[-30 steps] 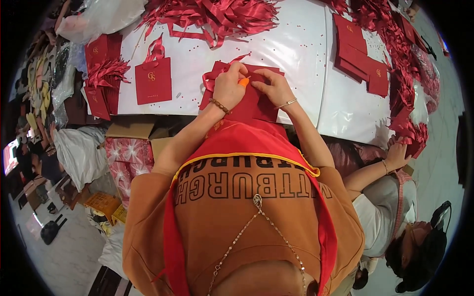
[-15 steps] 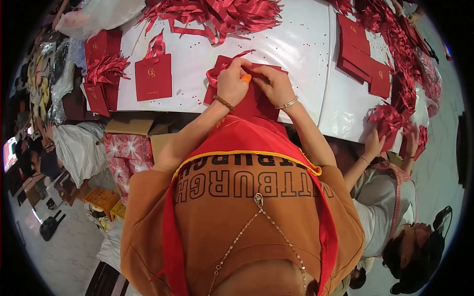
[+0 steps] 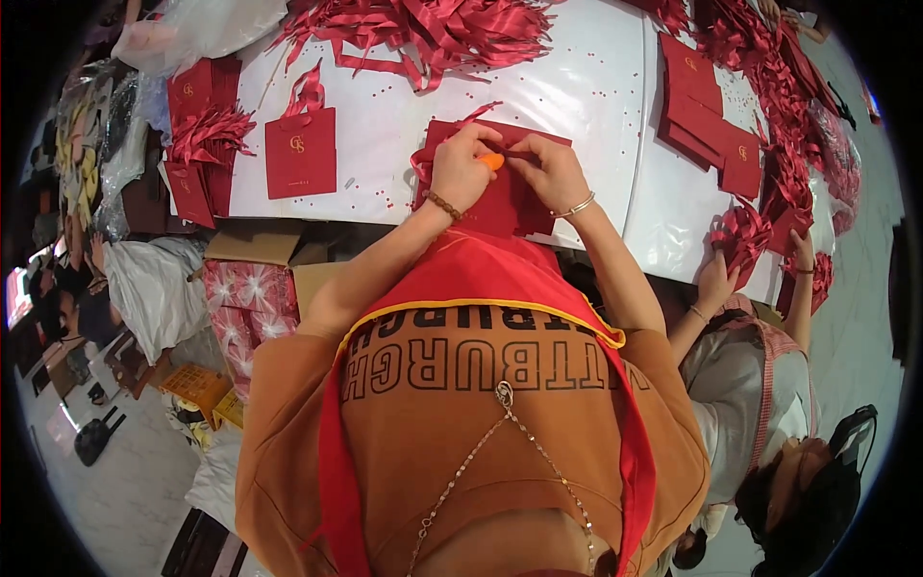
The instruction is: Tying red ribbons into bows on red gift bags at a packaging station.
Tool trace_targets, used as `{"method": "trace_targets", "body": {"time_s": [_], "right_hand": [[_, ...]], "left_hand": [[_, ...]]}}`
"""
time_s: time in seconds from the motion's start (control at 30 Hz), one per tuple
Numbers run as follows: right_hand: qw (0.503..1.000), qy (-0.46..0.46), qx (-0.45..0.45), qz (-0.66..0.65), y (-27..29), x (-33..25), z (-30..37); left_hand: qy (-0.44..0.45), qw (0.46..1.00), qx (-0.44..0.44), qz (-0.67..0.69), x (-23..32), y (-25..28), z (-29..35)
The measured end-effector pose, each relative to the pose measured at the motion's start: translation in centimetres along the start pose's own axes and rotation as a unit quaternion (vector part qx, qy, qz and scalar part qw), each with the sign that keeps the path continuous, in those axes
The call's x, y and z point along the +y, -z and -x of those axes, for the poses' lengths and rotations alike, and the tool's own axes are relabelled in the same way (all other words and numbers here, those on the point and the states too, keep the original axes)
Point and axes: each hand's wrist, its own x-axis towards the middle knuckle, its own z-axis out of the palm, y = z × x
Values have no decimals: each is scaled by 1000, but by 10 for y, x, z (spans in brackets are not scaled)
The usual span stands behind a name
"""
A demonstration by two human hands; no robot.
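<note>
A flat red paper bag (image 3: 511, 204) lies on the table edge in front of me, under both hands. My left hand (image 3: 461, 171) is closed over its upper left part, holding a small orange tool (image 3: 491, 162) that pokes out at the fingertips. My right hand (image 3: 553, 175) pinches close by at the bag's upper middle; what is between its fingertips is too small to make out. A red satin ribbon (image 3: 420, 165) loops out beside my left hand, and a ribbon end sticks up above it.
Heaped red ribbons (image 3: 433, 43) cover the far table. A finished-looking red bag with ribbon handle (image 3: 300, 154) lies left, beside stacked bags (image 3: 207, 87). More red bags (image 3: 690, 96) lie right. At lower right, a co-worker (image 3: 740, 375) handles red ribbons. Cardboard boxes (image 3: 255, 240) stand below the left edge.
Both my hands and the bag have shifted slightly to the right. More of the orange tool shows. The co-worker's hands have moved apart with red pieces in them.
</note>
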Motion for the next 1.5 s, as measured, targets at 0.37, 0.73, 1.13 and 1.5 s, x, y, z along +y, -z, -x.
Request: {"method": "trace_targets", "body": {"time_s": [0.37,0.73,1.13,1.5], "right_hand": [[998,40,56,3,-13,-3,19],[989,136,38,33,-23,-8,11],[996,81,7,21,-19,-16,8],[997,76,9,9,-19,-14,6]], "left_hand": [[-126,980,1,-153,4,9,3],[-121,878,-290,-361,34,55,-38],[-130,924,-154,-326,27,39,-47],[7,925,-269,-267,21,62,-72]]}}
